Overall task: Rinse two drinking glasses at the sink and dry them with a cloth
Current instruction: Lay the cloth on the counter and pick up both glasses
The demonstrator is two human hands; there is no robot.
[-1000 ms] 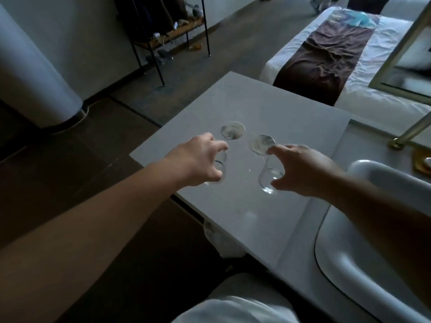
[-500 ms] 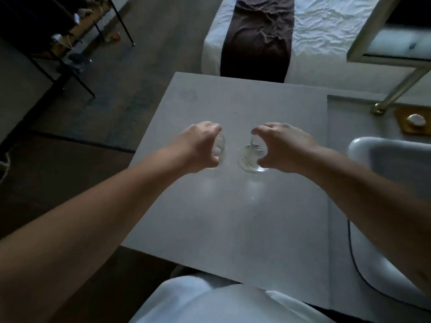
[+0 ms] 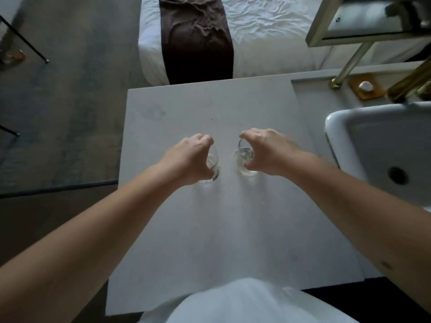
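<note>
Left hand (image 3: 190,157) wrapped round left glass (image 3: 211,170); right hand (image 3: 265,151) clasping right glass (image 3: 243,164). Both glasses upright, side by side, apart, mid-counter (image 3: 210,229). Sink (image 3: 373,145) off counter's right edge: right hand nearer. No cloth seen.

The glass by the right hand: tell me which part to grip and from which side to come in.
Grip the right glass around its side wall, about mid-height, coming in from the sink side, as the right hand is placed now. It stands upright on the counter with its mouth up, so fingers wrapped round the round wall should hold best. The left glass stands close, leaving little room on that side.
</note>
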